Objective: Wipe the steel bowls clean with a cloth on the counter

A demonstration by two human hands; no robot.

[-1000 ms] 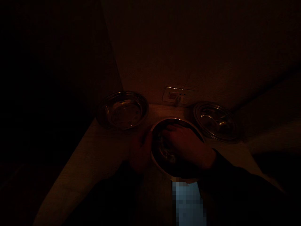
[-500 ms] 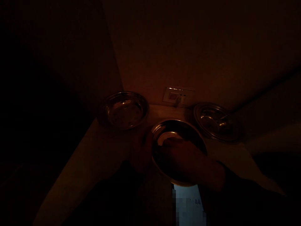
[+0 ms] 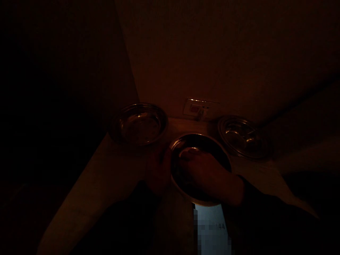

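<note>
The scene is very dark. A round steel plate (image 3: 202, 140) is tilted up in front of me over a pale counter (image 3: 106, 184). My left hand (image 3: 158, 171) grips its left rim. My right hand (image 3: 209, 173) lies inside the plate with the fingers curled down against its surface. Whether anything is under those fingers is hidden by the dark.
Two more steel plates rest on the counter by the wall: one on the left (image 3: 139, 124), one on the right (image 3: 243, 136). A wall socket (image 3: 199, 108) sits between them. A lit bluish screen (image 3: 212, 230) glows below the held plate.
My right hand has slid about inside the plate, back toward me and then forward again. The left hand and the plate have stayed nearly still.
</note>
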